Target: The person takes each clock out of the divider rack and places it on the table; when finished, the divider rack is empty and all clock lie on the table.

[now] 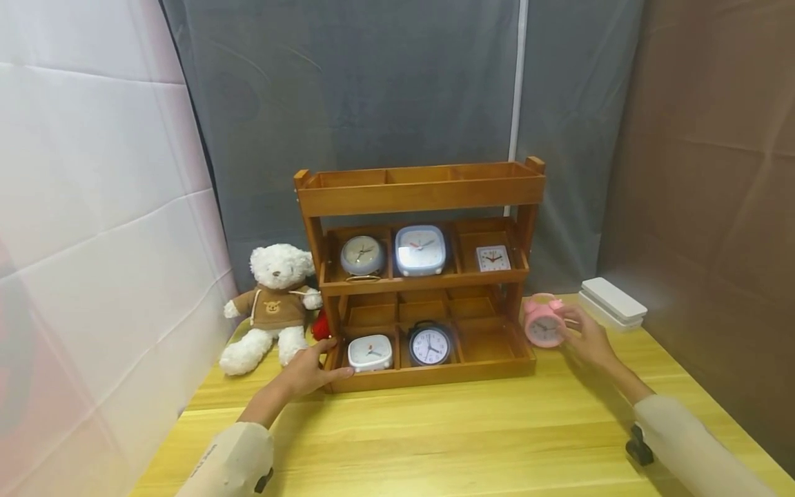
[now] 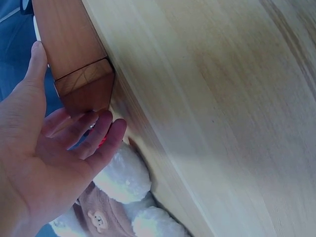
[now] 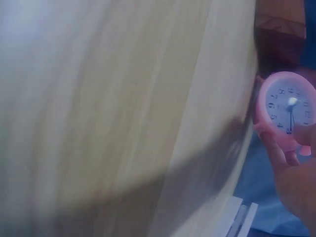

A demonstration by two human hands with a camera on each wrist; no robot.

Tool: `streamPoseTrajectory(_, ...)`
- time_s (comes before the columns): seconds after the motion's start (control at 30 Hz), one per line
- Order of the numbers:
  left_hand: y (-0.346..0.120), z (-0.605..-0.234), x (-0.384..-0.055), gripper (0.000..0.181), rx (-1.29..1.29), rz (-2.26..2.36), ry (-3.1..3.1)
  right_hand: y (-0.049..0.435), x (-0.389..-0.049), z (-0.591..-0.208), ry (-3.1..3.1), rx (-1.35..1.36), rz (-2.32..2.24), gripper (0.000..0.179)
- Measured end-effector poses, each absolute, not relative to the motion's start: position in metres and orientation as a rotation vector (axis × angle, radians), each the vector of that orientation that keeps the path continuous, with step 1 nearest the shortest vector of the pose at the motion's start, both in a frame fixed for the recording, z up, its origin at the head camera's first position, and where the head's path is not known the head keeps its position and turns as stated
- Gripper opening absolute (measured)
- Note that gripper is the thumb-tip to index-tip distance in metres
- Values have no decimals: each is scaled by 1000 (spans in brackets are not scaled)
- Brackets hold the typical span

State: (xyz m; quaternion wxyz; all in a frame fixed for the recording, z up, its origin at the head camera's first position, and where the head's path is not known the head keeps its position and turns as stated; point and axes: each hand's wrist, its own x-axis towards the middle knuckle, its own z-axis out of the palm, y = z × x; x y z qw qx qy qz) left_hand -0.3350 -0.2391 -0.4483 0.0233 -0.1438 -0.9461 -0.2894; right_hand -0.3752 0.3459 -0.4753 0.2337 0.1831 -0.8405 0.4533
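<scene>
A brown wooden shelf rack (image 1: 428, 279) with compartments stands on the table. My left hand (image 1: 307, 369) holds its lower left corner, thumb at the front and fingers curled round the side; the left wrist view shows this hand (image 2: 54, 148) against the corner (image 2: 86, 84). To the right of the rack, my right hand (image 1: 586, 335) grips a pink alarm clock (image 1: 542, 330). In the right wrist view the thumb lies over the face of the pink clock (image 3: 284, 103) and fingers go behind it.
Middle tier: a round grey clock (image 1: 362, 255), a blue-rimmed clock (image 1: 420, 250), a small white square clock (image 1: 493, 258). Bottom tier: a white clock (image 1: 370, 353) and a black clock (image 1: 429, 345). A teddy bear (image 1: 279, 307) sits left; white boxes (image 1: 613, 301) lie right.
</scene>
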Motion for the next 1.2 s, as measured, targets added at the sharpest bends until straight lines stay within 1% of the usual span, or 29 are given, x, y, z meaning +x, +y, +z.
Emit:
streamPoseTrajectory(0.27, -238, -444, -335, 85, -445, -901, -2915, 343, -391, -473, -2366, 300, 1220, 27)
streamPoseTrajectory(0.5, -235, -442, -335, 86, -450, -912, -2915, 342, -401, -471, -2298, 332, 1219, 25)
streamPoseTrajectory(0.7, -232, -443, -333, 86, -450, -931, -2908, 344, -401, -471, -2309, 343, 1167, 25)
streamPoseTrajectory(0.8, -232, -444, -333, 86, -445, -929, -2904, 346, -399, -468, -2333, 338, 1131, 27)
streamPoseTrajectory(1.03, -236, -448, -335, 86, -442, -940, -2882, 351, -393, -459, -2348, 369, 1061, 39)
streamPoseTrajectory(1.2, -239, -448, -334, 86, -474, -941, -2880, 349, -383, -451, -2366, 420, 1028, 42)
